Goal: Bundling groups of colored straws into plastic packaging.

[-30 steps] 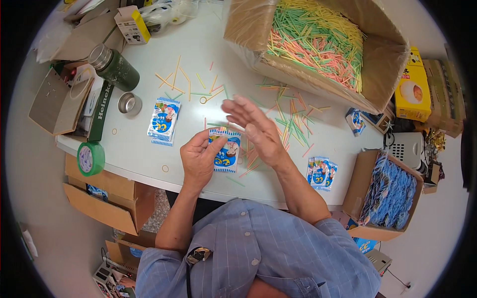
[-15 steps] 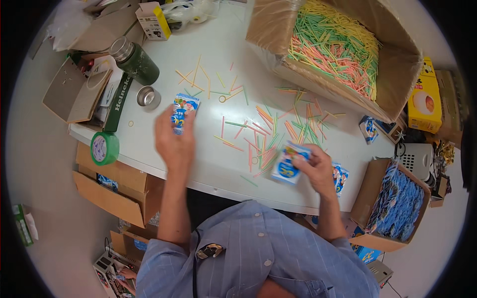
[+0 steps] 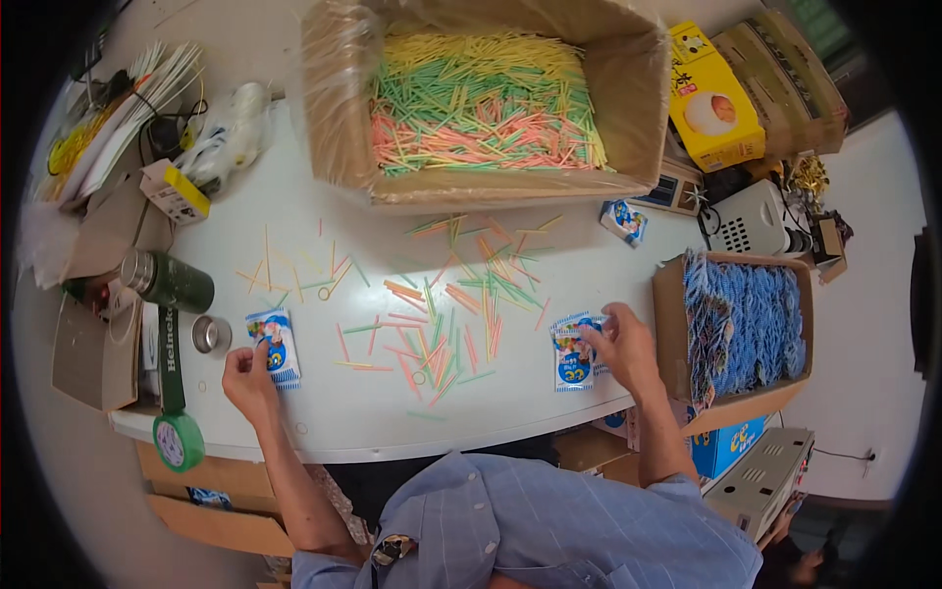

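At the left of the white table, a blue-and-white packet [image 3: 282, 355] lies flat. My left hand [image 3: 251, 381] is at its left edge, thumb over the edge and fingers curled beside it. To the right, my right hand [image 3: 628, 351] has thumb and forefinger apart. It hovers over the right side of another blue-and-white packet [image 3: 572, 359], which partly overlaps one more packet; the fingers cover part of that pile. Between my hands are scattered thin pastel sticks [image 3: 451, 344] in pink, green, yellow and orange.
A plastic-lined carton [image 3: 510, 188] full of pastel sticks stands at the back. At right is a box of blue packet strips [image 3: 751, 324]; a lone packet [image 3: 625, 223] lies behind it. Leftward are a metal cup [image 3: 209, 335], a green flask [image 3: 177, 283] and green tape [image 3: 178, 442].
My view has turned, so the table looks shifted. My right hand has lowered its packet onto the one on the table and let go. My left hand has slid to its packet's left edge.
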The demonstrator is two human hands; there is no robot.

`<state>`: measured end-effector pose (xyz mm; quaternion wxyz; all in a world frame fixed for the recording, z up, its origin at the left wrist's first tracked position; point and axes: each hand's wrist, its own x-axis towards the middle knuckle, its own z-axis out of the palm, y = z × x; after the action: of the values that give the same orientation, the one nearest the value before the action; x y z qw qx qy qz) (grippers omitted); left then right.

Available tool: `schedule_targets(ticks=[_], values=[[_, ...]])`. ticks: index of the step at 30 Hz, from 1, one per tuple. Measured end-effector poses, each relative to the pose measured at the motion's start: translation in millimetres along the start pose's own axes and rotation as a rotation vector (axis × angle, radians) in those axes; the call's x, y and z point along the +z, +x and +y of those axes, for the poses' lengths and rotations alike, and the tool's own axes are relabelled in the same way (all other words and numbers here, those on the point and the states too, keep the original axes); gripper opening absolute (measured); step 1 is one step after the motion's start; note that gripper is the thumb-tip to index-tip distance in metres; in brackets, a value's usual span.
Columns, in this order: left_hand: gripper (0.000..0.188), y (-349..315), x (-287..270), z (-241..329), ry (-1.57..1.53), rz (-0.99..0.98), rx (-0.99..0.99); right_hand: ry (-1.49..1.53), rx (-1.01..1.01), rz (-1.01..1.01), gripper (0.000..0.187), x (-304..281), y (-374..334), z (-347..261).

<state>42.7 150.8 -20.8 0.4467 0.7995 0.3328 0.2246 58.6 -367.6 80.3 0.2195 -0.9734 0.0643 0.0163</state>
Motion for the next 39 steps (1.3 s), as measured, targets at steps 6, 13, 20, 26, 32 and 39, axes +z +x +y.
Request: schedule_targets(ticks=[6, 13, 20, 26, 32, 39], values=[[0.025, -6, -4, -8, 0.191, 0.02, 0.088, 0.2, -0.518, 0.311, 0.014, -55, 88, -66], [0.023, -15, -12, 12, 0.538, 0.156, 0.438, -0.288, -0.715, -0.018, 0.017, -54, 253, -83], [0.021, -23, -15, 16, 0.393, 0.152, 0.397, -0.467, -0.784, -0.136, 0.021, -34, 267, -95], [0.024, -22, -16, 15, 0.139, 0.168, 0.302, -0.482, -0.93, -0.187, 0.027, -25, 283, -99], [0.024, -21, -18, 17, 0.01, 0.224, 0.271, -0.384, -1.138, 0.049, 0.024, -14, 297, -78], [0.025, -24, -28, 32, -0.033, 0.215, 0.246, -0.293, -0.575, -0.148, 0.019, -44, 293, -98]])
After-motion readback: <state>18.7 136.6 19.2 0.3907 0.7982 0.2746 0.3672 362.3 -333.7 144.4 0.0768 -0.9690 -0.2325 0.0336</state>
